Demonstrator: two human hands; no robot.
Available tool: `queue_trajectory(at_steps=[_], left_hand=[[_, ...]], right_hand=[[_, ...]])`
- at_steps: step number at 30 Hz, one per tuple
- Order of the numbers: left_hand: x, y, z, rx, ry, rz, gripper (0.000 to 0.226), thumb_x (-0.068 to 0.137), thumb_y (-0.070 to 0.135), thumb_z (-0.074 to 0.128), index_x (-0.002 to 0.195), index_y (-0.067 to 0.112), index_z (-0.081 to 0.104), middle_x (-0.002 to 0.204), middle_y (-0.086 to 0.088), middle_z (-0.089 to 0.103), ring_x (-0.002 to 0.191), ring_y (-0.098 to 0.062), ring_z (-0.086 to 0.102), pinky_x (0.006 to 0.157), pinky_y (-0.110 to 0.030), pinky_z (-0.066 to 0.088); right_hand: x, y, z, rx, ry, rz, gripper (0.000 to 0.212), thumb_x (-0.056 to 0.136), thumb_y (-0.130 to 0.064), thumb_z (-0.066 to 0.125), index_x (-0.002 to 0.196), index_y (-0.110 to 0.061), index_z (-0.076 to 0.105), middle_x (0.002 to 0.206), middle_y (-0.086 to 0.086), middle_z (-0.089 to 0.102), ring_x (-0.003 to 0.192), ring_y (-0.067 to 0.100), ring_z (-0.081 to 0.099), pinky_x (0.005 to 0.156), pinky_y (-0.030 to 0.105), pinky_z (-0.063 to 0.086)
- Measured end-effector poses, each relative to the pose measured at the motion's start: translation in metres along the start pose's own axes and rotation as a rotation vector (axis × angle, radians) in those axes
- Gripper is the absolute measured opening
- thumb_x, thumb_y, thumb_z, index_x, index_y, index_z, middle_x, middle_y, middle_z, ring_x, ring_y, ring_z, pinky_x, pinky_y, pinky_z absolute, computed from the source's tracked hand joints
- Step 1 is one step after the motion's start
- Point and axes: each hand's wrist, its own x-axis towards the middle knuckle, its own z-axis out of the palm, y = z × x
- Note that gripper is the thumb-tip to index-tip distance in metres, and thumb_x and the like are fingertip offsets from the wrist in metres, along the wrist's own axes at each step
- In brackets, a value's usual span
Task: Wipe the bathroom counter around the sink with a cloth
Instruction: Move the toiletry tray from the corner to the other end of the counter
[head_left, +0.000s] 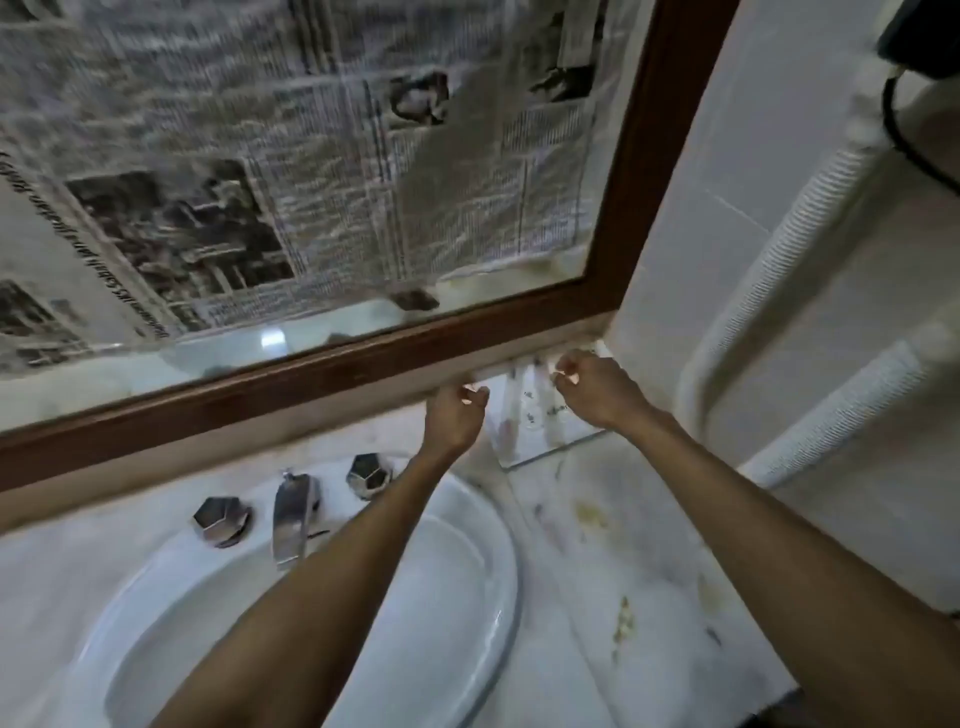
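Observation:
The white marble counter (571, 545) runs around an oval white sink (498, 561). In its back right corner, under the mirror, lies a clear tray (540, 441) with small toiletry bottles on it. My left hand (457, 415) has its fingers curled on the tray's far left corner. The curled fingers of my right hand (592, 389) are on its far right edge. The picture is blurred, so I cannot tell whether the tray is off the counter. No cloth is in view.
A chrome faucet (293, 519) with two faceted knobs (221, 519) (369, 475) stands behind the basin. Yellowish stains (623, 621) mark the counter to the right. A wood-framed mirror (311, 374) covered with newspaper (260, 156) hangs above. White ribbed pipes (779, 270) run along the right wall.

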Motion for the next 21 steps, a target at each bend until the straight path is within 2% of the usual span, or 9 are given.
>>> queue_trajectory(at_steps=[2, 4, 6, 8, 12, 14, 16, 19, 21], left_hand=[[0.009, -0.012, 0.019, 0.066, 0.067, -0.095, 0.049, 0.096, 0.037, 0.063, 0.133, 0.004, 0.057, 0.116, -0.018, 0.07, 0.109, -0.034, 0.065, 0.096, -0.039, 0.05], [0.01, -0.025, 0.034, 0.104, 0.066, -0.202, 0.062, 0.099, 0.037, 0.06, 0.146, 0.001, 0.043, 0.126, -0.021, 0.065, 0.12, -0.036, 0.06, 0.101, -0.035, 0.043], [0.018, -0.035, 0.047, 0.084, 0.065, -0.275, 0.065, 0.1, 0.036, 0.057, 0.15, -0.001, 0.036, 0.131, -0.022, 0.063, 0.126, -0.037, 0.056, 0.101, -0.034, 0.041], [0.025, -0.041, 0.057, 0.095, 0.073, -0.295, 0.064, 0.101, 0.037, 0.056, 0.148, -0.003, 0.039, 0.133, -0.02, 0.063, 0.13, -0.035, 0.054, 0.103, -0.033, 0.039], [0.034, -0.046, 0.069, 0.137, 0.085, -0.282, 0.061, 0.096, 0.025, 0.063, 0.148, 0.003, 0.04, 0.106, -0.018, 0.072, 0.112, -0.035, 0.063, 0.093, -0.035, 0.046], [0.036, -0.045, 0.069, 0.156, 0.089, -0.273, 0.052, 0.093, 0.013, 0.063, 0.141, 0.004, 0.046, 0.09, -0.016, 0.069, 0.099, -0.036, 0.065, 0.085, -0.035, 0.048], [0.035, -0.046, 0.067, 0.143, 0.082, -0.264, 0.051, 0.091, 0.008, 0.062, 0.139, 0.002, 0.047, 0.077, -0.012, 0.062, 0.092, -0.037, 0.065, 0.084, -0.036, 0.05], [0.031, -0.051, 0.062, 0.144, 0.077, -0.269, 0.054, 0.09, 0.006, 0.062, 0.142, 0.003, 0.047, 0.071, -0.008, 0.057, 0.088, -0.036, 0.065, 0.081, -0.035, 0.049], [0.03, -0.056, 0.055, 0.158, 0.08, -0.284, 0.06, 0.091, 0.008, 0.062, 0.148, 0.008, 0.043, 0.075, -0.009, 0.061, 0.092, -0.036, 0.065, 0.085, -0.036, 0.049]], right_hand=[[0.006, 0.019, 0.011, 0.014, -0.029, 0.044, 0.034, 0.099, -0.036, 0.051, 0.126, -0.017, 0.059, 0.126, 0.008, 0.064, 0.115, 0.031, 0.059, 0.094, 0.039, 0.048], [0.012, 0.046, 0.029, 0.025, -0.065, 0.06, 0.035, 0.099, -0.034, 0.052, 0.128, -0.014, 0.057, 0.128, 0.01, 0.063, 0.119, 0.032, 0.057, 0.095, 0.039, 0.047], [0.018, 0.068, 0.042, 0.049, -0.084, 0.08, 0.035, 0.098, -0.033, 0.053, 0.127, -0.013, 0.056, 0.129, 0.011, 0.062, 0.121, 0.032, 0.056, 0.098, 0.04, 0.046], [0.024, 0.084, 0.05, 0.06, -0.092, 0.098, 0.035, 0.098, -0.033, 0.053, 0.127, -0.013, 0.055, 0.13, 0.011, 0.061, 0.121, 0.031, 0.056, 0.098, 0.042, 0.047], [0.034, 0.106, 0.058, 0.041, -0.104, 0.112, 0.038, 0.097, -0.033, 0.053, 0.129, -0.012, 0.053, 0.13, 0.012, 0.06, 0.121, 0.032, 0.055, 0.097, 0.043, 0.047], [0.041, 0.112, 0.058, 0.043, -0.106, 0.115, 0.038, 0.098, -0.032, 0.053, 0.13, -0.012, 0.052, 0.132, 0.012, 0.059, 0.123, 0.032, 0.054, 0.097, 0.042, 0.046], [0.047, 0.116, 0.057, 0.054, -0.115, 0.126, 0.04, 0.098, -0.032, 0.053, 0.132, -0.011, 0.052, 0.133, 0.012, 0.059, 0.124, 0.032, 0.053, 0.099, 0.042, 0.046], [0.055, 0.12, 0.056, 0.084, -0.118, 0.154, 0.046, 0.096, -0.033, 0.055, 0.136, -0.011, 0.048, 0.132, 0.014, 0.059, 0.124, 0.034, 0.054, 0.101, 0.043, 0.045], [0.06, 0.122, 0.057, 0.059, -0.117, 0.162, 0.053, 0.096, -0.032, 0.056, 0.141, -0.008, 0.042, 0.14, 0.016, 0.05, 0.132, 0.035, 0.046, 0.106, 0.047, 0.041]])
